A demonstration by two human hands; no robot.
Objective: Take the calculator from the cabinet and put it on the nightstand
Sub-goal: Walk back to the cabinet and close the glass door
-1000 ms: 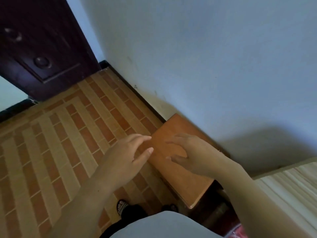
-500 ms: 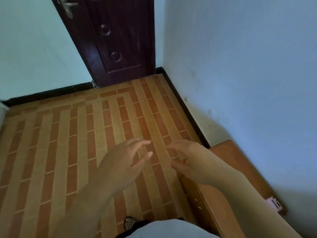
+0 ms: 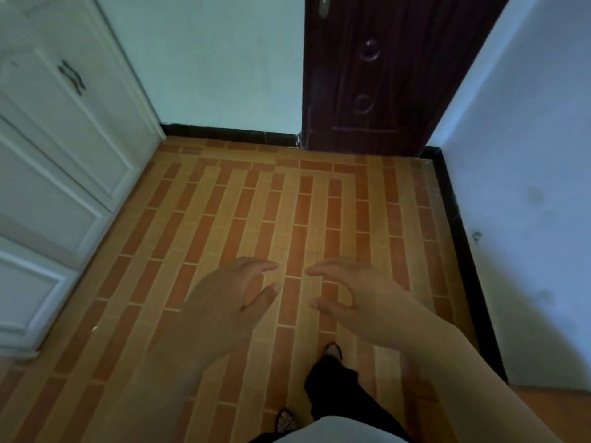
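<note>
Facing left hand (image 3: 230,295): cabinet (image 3: 57,161) leftward, apart.

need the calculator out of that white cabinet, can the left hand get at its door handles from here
Probably not yet. The left hand hangs open over the tiled floor, well apart from the cabinet and its handles. Nothing blocks the way; a step closer should do.

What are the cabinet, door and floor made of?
Cabinet: looks like white-painted wood or board, with raised panel frames and dark metal-looking handles. Door: dark glossy wood-grain, could be veneer. Floor: likely ceramic tile, brick pattern with grout lines.
</note>
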